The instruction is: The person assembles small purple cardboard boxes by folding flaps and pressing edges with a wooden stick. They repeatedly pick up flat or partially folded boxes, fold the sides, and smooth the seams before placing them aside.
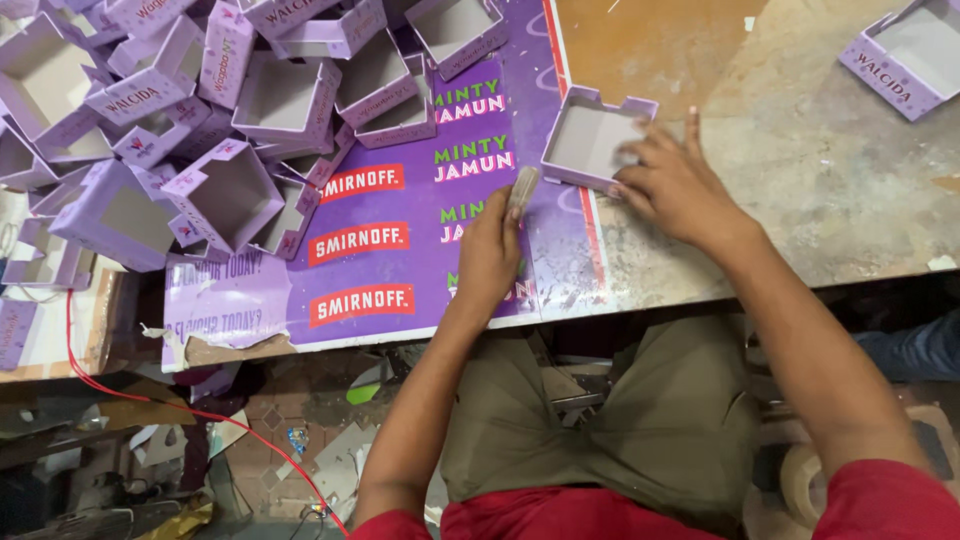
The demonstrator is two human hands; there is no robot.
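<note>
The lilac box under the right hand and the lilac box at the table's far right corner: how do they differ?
The box under the right hand lies on the purple printed sheet, touched by the right hand; the corner box sits alone on bare worn table, untouched. The corner box's side shows printing; the nearer one's does not. Both are open, shallow, lilac with grey insides.
</note>
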